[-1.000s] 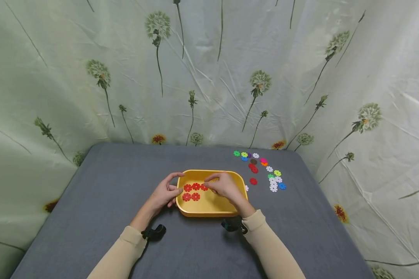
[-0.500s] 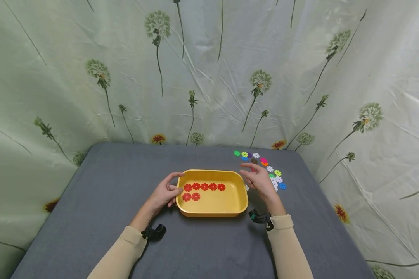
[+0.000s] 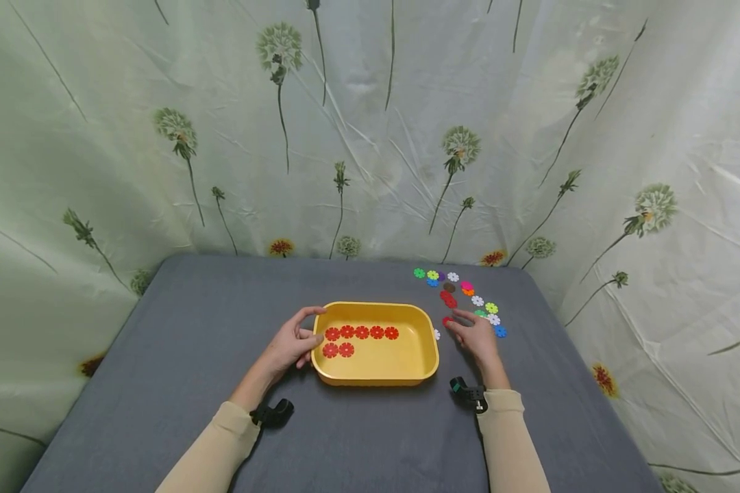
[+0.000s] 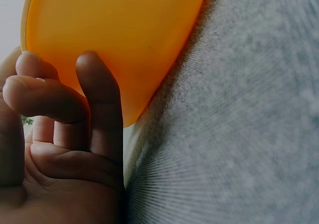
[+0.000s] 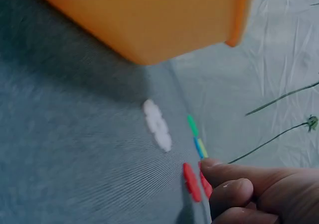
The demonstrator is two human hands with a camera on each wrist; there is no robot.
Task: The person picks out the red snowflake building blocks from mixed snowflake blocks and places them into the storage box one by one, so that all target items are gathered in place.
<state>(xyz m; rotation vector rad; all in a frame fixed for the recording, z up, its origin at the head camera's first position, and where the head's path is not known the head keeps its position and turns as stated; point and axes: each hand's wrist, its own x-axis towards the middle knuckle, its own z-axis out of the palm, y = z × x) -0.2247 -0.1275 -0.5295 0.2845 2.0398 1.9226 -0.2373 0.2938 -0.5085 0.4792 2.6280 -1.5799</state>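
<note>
A yellow plastic tub (image 3: 376, 381) stands on the grey cloth. Inside it, several red flower-shaped discs (image 3: 362, 333) lie in a back row, with two more (image 3: 338, 350) in front at the left. My left hand (image 3: 292, 342) holds the tub's left end, thumb at the rim and other fingers against the outer wall (image 4: 114, 30). To the right of the tub, my right hand (image 3: 477, 337) reaches toward a red disc (image 3: 447, 320), thumb and index fingertip right at it. In the right wrist view this red disc (image 5: 192, 182) lies just beside the fingertips.
Behind and beside my right hand lie loose discs: two overlapping red ones (image 3: 448, 299), a green one (image 3: 419, 273), a blue one (image 3: 500, 331) and several others. A white disc (image 3: 436, 335) sits at the tub's right side. A flowered curtain (image 3: 370, 137) hangs behind the table.
My right hand has left the inside of the tub and moved right to the loose red disc. The tub's back row of red discs now shows in full. My left hand stays put.
</note>
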